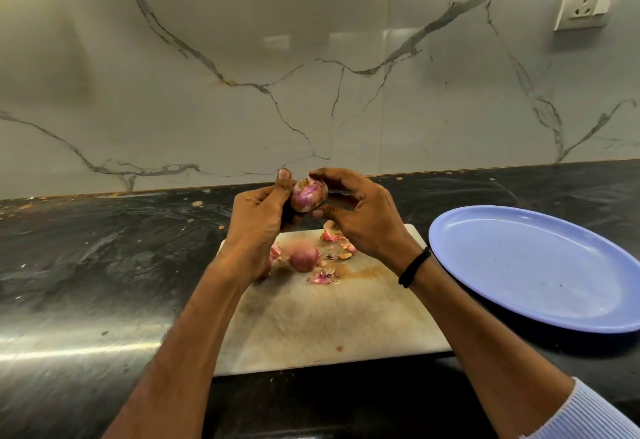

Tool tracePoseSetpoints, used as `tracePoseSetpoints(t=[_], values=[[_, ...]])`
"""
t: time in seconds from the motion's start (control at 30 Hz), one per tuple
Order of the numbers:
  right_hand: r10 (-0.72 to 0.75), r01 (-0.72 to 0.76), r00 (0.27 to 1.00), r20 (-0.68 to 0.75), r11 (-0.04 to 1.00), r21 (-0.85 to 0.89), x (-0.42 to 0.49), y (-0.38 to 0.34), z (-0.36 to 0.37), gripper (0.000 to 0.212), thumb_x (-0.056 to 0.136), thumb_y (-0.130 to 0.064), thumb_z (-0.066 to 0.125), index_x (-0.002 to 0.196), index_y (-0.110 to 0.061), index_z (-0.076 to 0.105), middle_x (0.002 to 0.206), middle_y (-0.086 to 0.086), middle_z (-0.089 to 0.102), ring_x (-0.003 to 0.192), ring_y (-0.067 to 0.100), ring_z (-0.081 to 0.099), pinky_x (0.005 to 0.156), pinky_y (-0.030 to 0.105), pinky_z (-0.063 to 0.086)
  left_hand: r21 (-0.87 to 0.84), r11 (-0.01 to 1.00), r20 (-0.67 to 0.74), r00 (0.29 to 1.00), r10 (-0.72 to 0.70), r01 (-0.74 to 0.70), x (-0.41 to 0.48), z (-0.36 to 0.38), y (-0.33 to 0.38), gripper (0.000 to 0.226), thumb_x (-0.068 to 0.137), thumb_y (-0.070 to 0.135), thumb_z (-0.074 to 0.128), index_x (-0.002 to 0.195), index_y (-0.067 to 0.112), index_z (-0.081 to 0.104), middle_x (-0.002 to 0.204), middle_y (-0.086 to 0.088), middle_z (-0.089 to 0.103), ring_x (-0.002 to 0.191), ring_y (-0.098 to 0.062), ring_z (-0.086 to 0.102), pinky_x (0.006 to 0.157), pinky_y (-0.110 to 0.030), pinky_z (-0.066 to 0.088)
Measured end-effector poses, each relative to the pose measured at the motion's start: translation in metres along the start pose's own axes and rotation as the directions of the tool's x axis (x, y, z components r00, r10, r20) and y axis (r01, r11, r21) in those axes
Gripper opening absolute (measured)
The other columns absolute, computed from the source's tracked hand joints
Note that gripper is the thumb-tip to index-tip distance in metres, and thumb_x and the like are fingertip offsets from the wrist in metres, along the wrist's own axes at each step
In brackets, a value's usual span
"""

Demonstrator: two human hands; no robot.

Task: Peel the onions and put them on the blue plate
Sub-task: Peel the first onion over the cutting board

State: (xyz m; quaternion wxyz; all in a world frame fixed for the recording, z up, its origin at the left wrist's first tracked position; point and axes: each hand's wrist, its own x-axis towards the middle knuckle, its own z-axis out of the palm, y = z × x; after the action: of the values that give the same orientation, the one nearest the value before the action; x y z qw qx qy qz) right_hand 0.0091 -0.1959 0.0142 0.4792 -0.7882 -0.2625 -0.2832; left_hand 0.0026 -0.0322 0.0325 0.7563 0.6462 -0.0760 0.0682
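Note:
I hold a partly peeled purple onion (pixel 308 196) up above the far end of the cutting board (pixel 322 321). My left hand (pixel 258 227) grips it from the left, thumb raised beside it. My right hand (pixel 360 217) pinches it from the right, fingertips on its top and underside. A second onion (pixel 303 257) with its reddish skin on lies on the board below my hands. Loose pink skin pieces (pixel 323 276) lie around it. The blue plate (pixel 540 265) sits to the right of the board with nothing on it.
The board and plate rest on a black stone counter (pixel 104 258) with small skin scraps along its back edge. A marble-patterned wall (pixel 311 75) rises right behind. A wall socket (pixel 585 5) is at the upper right.

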Motion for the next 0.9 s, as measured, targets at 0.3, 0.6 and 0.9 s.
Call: tracePoseSetpoints(t=[0.3, 0.6, 0.9], values=[[0.105, -0.106, 0.994, 0.023, 0.993, 0.059, -0.001, -0.002, -0.001, 0.061, 0.079, -0.005, 0.076, 0.135, -0.006, 0.052, 0.126, 0.002, 0.06, 0.112, 0.004, 0.058, 0.094, 0.014, 0.047, -0.001, 0.986, 0.109, 0.98, 0.165, -0.166, -0.001, -0.001, -0.002, 0.028, 0.088, 0.017, 0.064, 0.115, 0.011, 0.071, 0.104, -0.003, 0.076, 0.098, -0.02, 0.073, 0.077, -0.03, 0.061], [0.096, -0.095, 0.995, 0.017, 0.995, -0.029, -0.003, -0.002, 0.001, 0.059, 0.074, -0.014, 0.081, 0.128, -0.005, 0.059, 0.122, 0.009, 0.066, 0.11, 0.012, 0.062, 0.096, 0.02, 0.05, 0.067, 0.979, -0.001, 0.981, 0.194, -0.193, 0.0, 0.001, -0.004, 0.02, 0.086, 0.013, 0.069, 0.106, 0.011, 0.074, 0.088, 0.0, 0.078, 0.084, -0.014, 0.075, 0.066, -0.021, 0.059], [0.069, -0.058, 0.995, 0.066, 0.985, -0.162, -0.004, 0.001, 0.011, 0.063, 0.075, -0.024, 0.083, 0.131, -0.012, 0.058, 0.123, 0.007, 0.064, 0.11, 0.016, 0.061, 0.097, 0.026, 0.052, 0.433, 0.839, -0.05, 0.92, 0.388, -0.33, -0.001, 0.002, -0.011, 0.017, 0.094, 0.015, 0.066, 0.098, 0.031, 0.071, 0.073, 0.021, 0.066, 0.071, 0.009, 0.067, 0.065, -0.009, 0.054]])
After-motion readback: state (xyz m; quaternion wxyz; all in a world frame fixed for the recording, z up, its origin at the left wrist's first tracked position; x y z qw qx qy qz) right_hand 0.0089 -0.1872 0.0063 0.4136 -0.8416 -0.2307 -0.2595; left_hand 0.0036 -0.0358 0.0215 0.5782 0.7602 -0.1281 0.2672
